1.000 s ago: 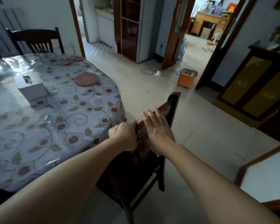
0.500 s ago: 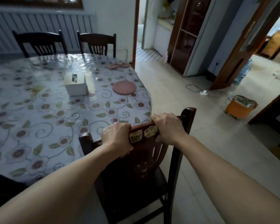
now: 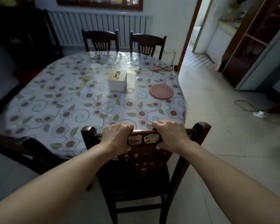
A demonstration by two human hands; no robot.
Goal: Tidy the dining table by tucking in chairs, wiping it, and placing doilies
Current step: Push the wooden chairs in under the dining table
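Both hands grip the top rail of a dark wooden chair at the near edge of the worktop. The left hand has its fingers curled over the rail from behind, clamped on the wood; the right hand does the same, its fingers hooked over the top and the thumb under the rail. Between the hands two worn stickers show on the rail. The chair stands upright, its back facing the camera, its seat not yet under the worktop as far as can be seen; the back's top is just beside the worktop's edge. The worktop is oval, covered by a flowered cloth under clear plastic. On it a round pink doily lies flat towards the right side, and a pile of more doilies lies near the far right edge. A white tissue box stands near the middle, well apart from the chair. Two more chairs stand at the far side, pushed against the worktop, in front of a radiator. Another chair's back shows at the near left. On the tiled floor to the right lies a power strip with its cable.
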